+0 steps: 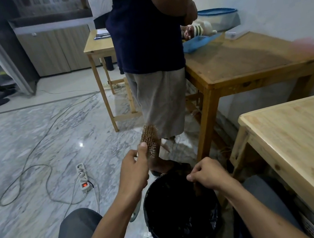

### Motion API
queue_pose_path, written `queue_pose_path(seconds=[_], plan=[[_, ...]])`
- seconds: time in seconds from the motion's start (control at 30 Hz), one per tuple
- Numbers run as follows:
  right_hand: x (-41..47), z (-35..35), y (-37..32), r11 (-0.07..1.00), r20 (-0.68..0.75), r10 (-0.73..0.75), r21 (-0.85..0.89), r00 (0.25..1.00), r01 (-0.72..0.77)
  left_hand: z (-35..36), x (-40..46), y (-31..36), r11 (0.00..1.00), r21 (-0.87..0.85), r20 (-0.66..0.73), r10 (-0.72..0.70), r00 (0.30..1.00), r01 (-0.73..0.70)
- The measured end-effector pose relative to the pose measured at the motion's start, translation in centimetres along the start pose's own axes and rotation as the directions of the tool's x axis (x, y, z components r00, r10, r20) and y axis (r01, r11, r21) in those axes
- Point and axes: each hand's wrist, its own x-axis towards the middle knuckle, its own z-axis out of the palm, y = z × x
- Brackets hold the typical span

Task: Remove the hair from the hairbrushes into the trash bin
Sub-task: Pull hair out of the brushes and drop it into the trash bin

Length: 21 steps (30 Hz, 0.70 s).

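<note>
My left hand [133, 170] grips a brown bristled hairbrush [150, 141], held upright above the floor, just left of the trash bin. Its handle end shows pale below my wrist. The black-lined trash bin [182, 215] stands on the floor between my knees. My right hand [206, 174] hovers over the bin's far right rim with fingers pinched on a brownish clump of hair [196, 188] that hangs down into the bin.
A person in a dark shirt [144, 26] stands just beyond the bin at a wooden table [246, 61]. A lighter wooden table [307, 144] is at my right. A power strip [83, 177] and cables lie on the marble floor at left.
</note>
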Motion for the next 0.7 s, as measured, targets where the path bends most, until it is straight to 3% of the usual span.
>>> queue_pose_path(seconds=[0.17, 0.37, 0.43, 0.53, 0.6, 0.7], plan=[[1.3, 0.6, -0.2, 0.978, -0.102, 0.108, -0.168, 0.989, -0.124, 0.1, -0.8, 0.0, 1.000, -0.016, 0.009, 0.007, 1.000, -0.007], [2.2, 1.8, 0.8, 0.939, -0.149, 0.233, -0.222, 0.961, -0.262, 0.0, -1.6, 1.3, 0.993, -0.121, 0.014, -0.001, 1.000, 0.002], [2.2, 2.0, 1.2, 0.934, -0.162, 0.240, -0.231, 0.957, -0.273, 0.3, -2.1, 1.6, 0.994, -0.102, 0.015, 0.031, 0.999, -0.029], [1.7, 2.3, 3.3, 0.905, -0.168, 0.284, -0.279, 0.944, -0.322, -0.4, -2.4, 2.5, 0.979, -0.155, -0.088, 0.121, 0.989, -0.134], [1.5, 2.8, 4.6, 0.907, -0.110, 0.311, -0.263, 0.944, -0.330, -1.2, -1.2, 3.4, 0.981, -0.161, -0.071, 0.100, 0.992, -0.111], [2.2, 3.6, 4.5, 0.954, 0.021, 0.301, -0.007, 0.953, -0.301, -1.1, -0.3, 3.6, 0.999, -0.037, 0.024, 0.023, 0.999, -0.022]])
